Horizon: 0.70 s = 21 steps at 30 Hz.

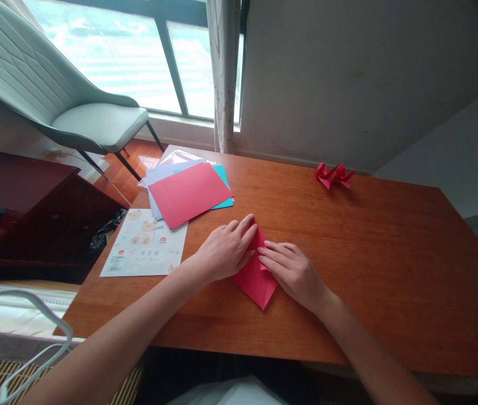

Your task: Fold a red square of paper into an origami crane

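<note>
A partly folded sheet of red origami paper (259, 287) lies on the table in front of me, its lower corner pointing towards me. My left hand (227, 250) holds the paper's upper left part, with fingertips at the top corner and the thumb lower down on the sheet. From the right side, my right hand (292, 273) grips the edge, its fingers close together and curled over a small folded flap. Part of the paper is hidden beneath both hands.
Coloured paper sheets (190, 194), red on top, lie at the table's back left. A white cover sheet with printed bears (141, 261) is nearer. Folded red paper figures (334, 175) stand by the wall. A pale chair (99, 124) is beyond the table's left end.
</note>
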Each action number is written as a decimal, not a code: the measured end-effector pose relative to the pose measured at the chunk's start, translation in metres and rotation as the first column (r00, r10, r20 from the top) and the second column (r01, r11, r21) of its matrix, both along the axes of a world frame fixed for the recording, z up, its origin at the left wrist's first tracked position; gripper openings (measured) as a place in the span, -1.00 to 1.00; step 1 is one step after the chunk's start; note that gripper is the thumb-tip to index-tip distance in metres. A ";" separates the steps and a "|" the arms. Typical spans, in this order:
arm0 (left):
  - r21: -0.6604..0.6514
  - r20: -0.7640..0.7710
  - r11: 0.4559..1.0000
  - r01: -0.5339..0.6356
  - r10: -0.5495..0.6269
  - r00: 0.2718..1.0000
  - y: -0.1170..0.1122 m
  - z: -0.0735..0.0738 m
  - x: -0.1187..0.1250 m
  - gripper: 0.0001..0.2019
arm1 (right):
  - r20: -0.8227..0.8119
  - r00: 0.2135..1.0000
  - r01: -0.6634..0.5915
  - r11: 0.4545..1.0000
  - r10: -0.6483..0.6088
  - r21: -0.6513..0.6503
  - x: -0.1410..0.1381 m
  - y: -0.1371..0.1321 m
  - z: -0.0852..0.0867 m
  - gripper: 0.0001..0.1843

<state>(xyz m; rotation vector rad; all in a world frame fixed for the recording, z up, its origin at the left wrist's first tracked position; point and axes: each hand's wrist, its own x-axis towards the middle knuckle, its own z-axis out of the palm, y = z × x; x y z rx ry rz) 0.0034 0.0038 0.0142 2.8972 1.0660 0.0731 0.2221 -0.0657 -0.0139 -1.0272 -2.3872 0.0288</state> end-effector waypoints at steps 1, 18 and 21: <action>-0.002 -0.002 1.000 -0.005 0.005 1.000 0.000 0.000 0.000 -0.50 | -0.001 1.000 0.001 1.000 -0.001 0.003 0.000 0.000 0.000 -0.72; 0.006 0.050 1.000 0.021 -0.021 0.999 0.000 -0.007 -0.004 -0.46 | 0.005 1.000 -0.001 1.000 0.001 0.004 0.001 0.000 -0.003 -0.72; -0.001 0.035 1.000 0.021 -0.021 0.999 0.001 -0.005 -0.003 -0.45 | -0.001 1.000 0.000 1.000 0.000 0.007 0.000 0.000 -0.001 -0.73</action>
